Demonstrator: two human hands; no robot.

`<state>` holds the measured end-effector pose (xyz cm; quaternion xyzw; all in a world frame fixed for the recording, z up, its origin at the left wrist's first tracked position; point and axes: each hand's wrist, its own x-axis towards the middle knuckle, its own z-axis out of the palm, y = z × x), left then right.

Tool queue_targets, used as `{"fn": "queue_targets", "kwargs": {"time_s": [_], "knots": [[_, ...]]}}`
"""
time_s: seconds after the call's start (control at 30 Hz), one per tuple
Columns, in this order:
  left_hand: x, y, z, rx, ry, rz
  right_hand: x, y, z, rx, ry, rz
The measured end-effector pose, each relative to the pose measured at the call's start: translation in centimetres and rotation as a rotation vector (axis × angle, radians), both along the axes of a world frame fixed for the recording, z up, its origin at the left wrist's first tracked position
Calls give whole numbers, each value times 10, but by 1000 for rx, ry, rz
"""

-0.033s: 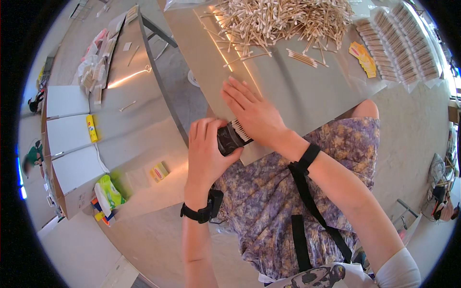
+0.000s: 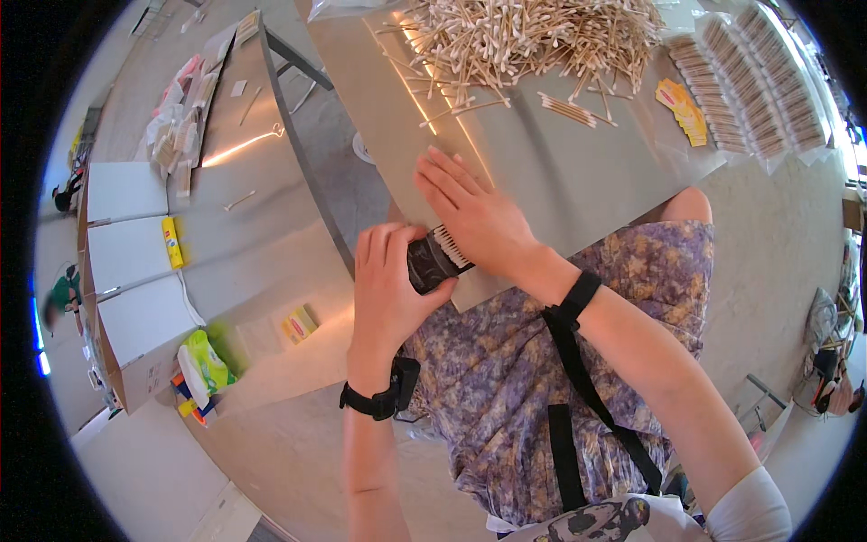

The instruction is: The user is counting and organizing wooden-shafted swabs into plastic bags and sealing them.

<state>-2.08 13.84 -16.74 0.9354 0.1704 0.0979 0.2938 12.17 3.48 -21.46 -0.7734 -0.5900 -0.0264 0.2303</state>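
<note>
Carton [image 2: 149, 379] with white panels stands at the far left; a yellow pack [image 2: 172, 241] sits at the panels' right edge. A green-and-white packet [image 2: 206, 359] lies just beside the carton. A small yellow box [image 2: 298, 323] rests on the left bench [image 2: 262, 203]. My left hand [image 2: 382, 291] grips a black container [image 2: 430, 266] at the near left corner of the right bench [image 2: 587, 167], fingers over its upper side, thumb along its lower side. White-tipped swabs [image 2: 448, 246] protrude from the container's right end. My right hand [image 2: 488, 221] is flat beside the tips, fingers straight and close together; its contact with them is partly hidden. Beyond lie a large swab pile [image 2: 542, 36] and a small aligned bundle [image 2: 568, 109]. Yellow cards [image 2: 682, 111] lie farther right, beside bagged swabs [image 2: 754, 81] in three rows.
</note>
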Motion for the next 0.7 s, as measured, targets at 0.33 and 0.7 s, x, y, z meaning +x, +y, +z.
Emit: {"fn": "queue_targets", "kwargs": {"time_s": [0.33, 0.7], "knots": [[-1, -3, -3, -7, 14, 29, -39, 23, 4, 224, 425, -31], [-121, 45, -13, 8, -78, 807, 15, -75, 33, 310, 530, -403]]}}
